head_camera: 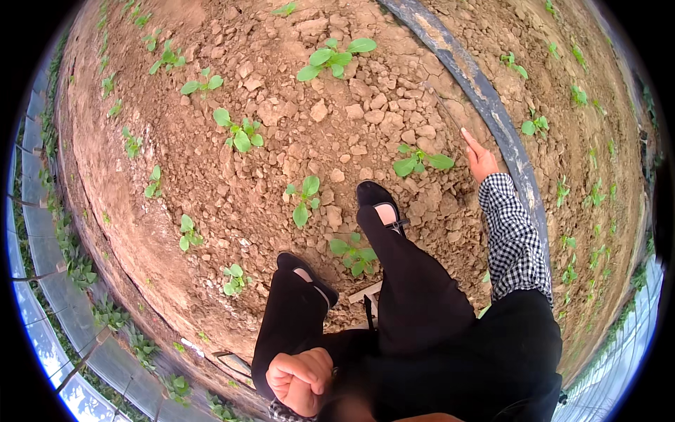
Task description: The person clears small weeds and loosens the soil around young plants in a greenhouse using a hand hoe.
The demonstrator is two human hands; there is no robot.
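My right hand (pixel 481 161) reaches out beside the black irrigation tape, index finger stretched along a thin hand tool (pixel 447 112). The tool's far end lies among dry clods, and its exact kind cannot be made out. Just left of that hand grows a leafy green seedling (pixel 419 161). A larger seedling (pixel 336 58) stands farther ahead, past a heap of loose clods (pixel 387 113). My left hand (pixel 300 377) is curled into a fist by my left thigh, with nothing visible in it. Between my shoes sits another seedling (pixel 356 256).
The black irrigation tape (pixel 488 97), dusted with soil, curves down the right side. More seedlings (pixel 242 134) dot the soil on both sides. Part of a low pale stool (pixel 366 293) shows between my legs. Clear sheeting (pixel 47 253) edges the left.
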